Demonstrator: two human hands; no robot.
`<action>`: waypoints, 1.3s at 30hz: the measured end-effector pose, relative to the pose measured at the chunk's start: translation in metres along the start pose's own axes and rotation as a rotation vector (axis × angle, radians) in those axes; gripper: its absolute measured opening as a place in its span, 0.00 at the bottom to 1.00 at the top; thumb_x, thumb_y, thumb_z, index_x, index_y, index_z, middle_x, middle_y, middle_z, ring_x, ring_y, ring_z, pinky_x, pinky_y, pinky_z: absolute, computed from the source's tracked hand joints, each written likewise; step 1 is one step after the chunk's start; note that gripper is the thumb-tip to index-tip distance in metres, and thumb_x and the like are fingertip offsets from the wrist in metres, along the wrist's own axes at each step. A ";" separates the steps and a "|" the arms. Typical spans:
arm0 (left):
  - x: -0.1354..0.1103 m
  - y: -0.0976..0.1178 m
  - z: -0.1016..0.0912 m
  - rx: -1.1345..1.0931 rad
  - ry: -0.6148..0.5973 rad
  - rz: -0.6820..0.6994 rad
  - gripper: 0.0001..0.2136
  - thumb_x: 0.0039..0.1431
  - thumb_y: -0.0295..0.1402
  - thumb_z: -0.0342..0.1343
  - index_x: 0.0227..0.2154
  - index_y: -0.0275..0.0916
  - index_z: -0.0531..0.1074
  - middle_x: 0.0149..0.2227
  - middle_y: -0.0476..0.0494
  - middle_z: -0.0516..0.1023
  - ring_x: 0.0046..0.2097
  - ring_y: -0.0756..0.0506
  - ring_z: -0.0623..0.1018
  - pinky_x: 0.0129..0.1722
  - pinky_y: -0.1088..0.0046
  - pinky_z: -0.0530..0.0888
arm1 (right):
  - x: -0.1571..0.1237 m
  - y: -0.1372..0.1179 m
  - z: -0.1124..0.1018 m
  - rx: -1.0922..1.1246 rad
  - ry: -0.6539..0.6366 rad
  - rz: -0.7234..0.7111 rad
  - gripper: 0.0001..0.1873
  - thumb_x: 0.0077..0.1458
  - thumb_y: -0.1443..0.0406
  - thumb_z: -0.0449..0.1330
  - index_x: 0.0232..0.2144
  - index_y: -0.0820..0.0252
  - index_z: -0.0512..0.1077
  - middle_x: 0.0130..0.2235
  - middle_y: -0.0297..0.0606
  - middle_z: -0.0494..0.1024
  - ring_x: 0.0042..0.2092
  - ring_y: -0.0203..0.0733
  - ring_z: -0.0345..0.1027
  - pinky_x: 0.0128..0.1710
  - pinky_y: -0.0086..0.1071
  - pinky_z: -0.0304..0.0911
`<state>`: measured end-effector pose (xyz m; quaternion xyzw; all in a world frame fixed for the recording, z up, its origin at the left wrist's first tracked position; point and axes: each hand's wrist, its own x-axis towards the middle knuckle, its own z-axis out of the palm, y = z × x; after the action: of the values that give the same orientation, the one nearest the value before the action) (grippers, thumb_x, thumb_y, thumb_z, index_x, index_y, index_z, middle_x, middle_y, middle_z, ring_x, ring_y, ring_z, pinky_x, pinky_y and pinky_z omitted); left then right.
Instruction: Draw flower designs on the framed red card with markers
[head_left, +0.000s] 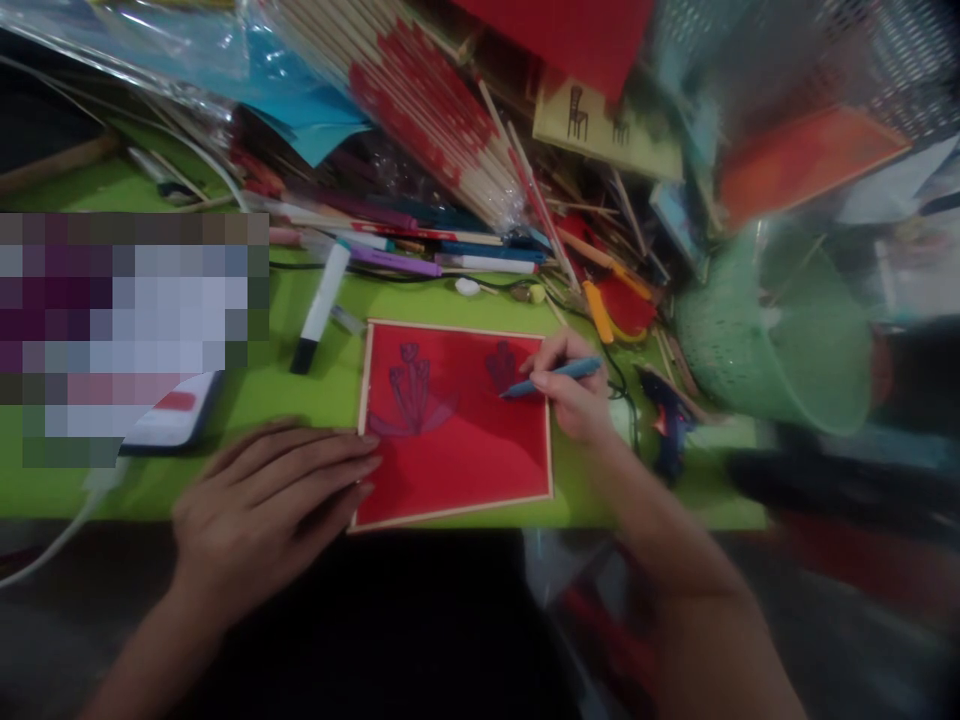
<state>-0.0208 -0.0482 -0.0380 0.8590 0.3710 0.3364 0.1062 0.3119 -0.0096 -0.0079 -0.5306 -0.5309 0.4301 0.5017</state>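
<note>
A red card with a thin pale wooden border lies on the green table. Dark flower-like drawings mark its left half and upper right. My right hand pinches a blue pen, its tip at the drawing on the upper right of the card. Fingers stretched out, my left hand lies flat with its fingertips on the card's left edge. A white marker with a black cap rests beyond the left hand.
A phone with a white cable lies at left. Several pens, a purple one among them, and bundled red-tipped sticks crowd the back. Orange-handled scissors, a glue gun and a green basket are at right.
</note>
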 end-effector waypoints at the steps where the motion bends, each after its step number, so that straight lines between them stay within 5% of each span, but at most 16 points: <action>1: 0.000 0.000 0.000 -0.001 0.001 -0.002 0.12 0.65 0.30 0.64 0.49 0.51 0.79 0.46 0.54 0.88 0.44 0.42 0.85 0.50 0.53 0.79 | 0.000 0.000 0.000 -0.004 -0.001 0.000 0.05 0.48 0.65 0.66 0.25 0.54 0.72 0.26 0.29 0.73 0.31 0.40 0.69 0.33 0.35 0.61; 39: 0.001 0.000 0.000 -0.006 0.006 0.008 0.11 0.65 0.31 0.64 0.48 0.50 0.79 0.46 0.55 0.88 0.44 0.43 0.86 0.50 0.53 0.80 | 0.000 -0.006 0.006 -0.146 -0.043 0.028 0.09 0.54 0.59 0.69 0.28 0.53 0.74 0.27 0.29 0.74 0.30 0.37 0.64 0.30 0.34 0.59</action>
<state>-0.0201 -0.0475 -0.0375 0.8592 0.3666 0.3407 0.1063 0.3053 -0.0095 -0.0024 -0.5639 -0.5638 0.4085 0.4442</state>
